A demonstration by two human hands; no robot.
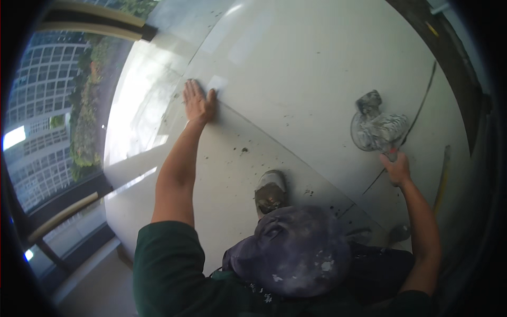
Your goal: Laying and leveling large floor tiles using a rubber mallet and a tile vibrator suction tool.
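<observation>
My left hand (199, 107) lies flat on the large pale floor tiles (296, 58), beside the thin joint between them, with its fingers stretched and nothing held. On the right, my right hand (397, 168) is closed round the handle of a grey-smeared hand tool with a round base (381, 128). A dark block sticks out on the tool's far side, and a small red part shows near the handle. The base sits on or close to the tile; I cannot tell whether it presses down. Its exact kind is hidden by the smears.
Dark crumbs (244, 150) lie scattered on the near tile around my shoe (270, 191). Dark joints cross the floor at right, near a yellowish strip (442, 179). Window framing (66, 214) borders the left side. A dark floor edge (449, 63) curves along the far right.
</observation>
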